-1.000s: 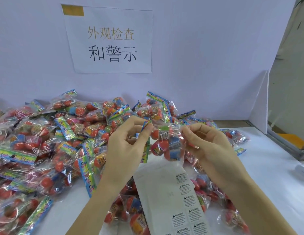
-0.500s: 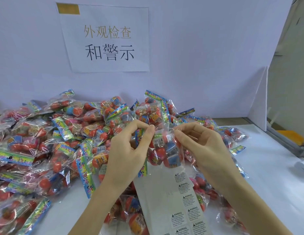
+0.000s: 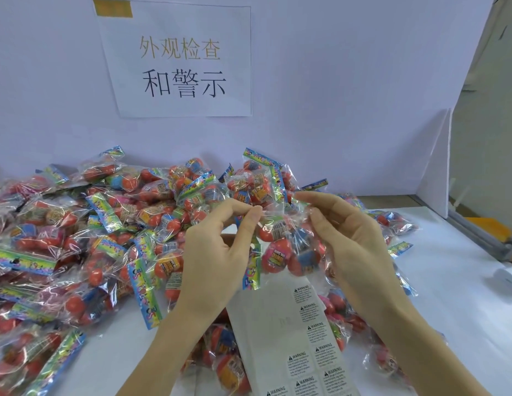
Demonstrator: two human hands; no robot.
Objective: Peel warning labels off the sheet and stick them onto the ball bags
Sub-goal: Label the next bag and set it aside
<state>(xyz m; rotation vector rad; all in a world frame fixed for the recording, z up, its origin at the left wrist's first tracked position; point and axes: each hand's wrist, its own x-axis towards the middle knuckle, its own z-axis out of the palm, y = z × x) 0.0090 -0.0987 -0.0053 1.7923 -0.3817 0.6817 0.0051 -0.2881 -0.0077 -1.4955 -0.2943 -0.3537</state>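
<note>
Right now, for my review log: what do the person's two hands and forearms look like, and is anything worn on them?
Both the left hand and right hand are bare: no gloves, rings, watch or bracelets show. The forearms are uncovered down to the bottom edge of the head view, with no sleeve in sight. Fingernails look short and unpainted. No markings or tape on either.

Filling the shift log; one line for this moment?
left hand: pinches ball bag | right hand: holds same bag | label sheet: below, untouched
</note>
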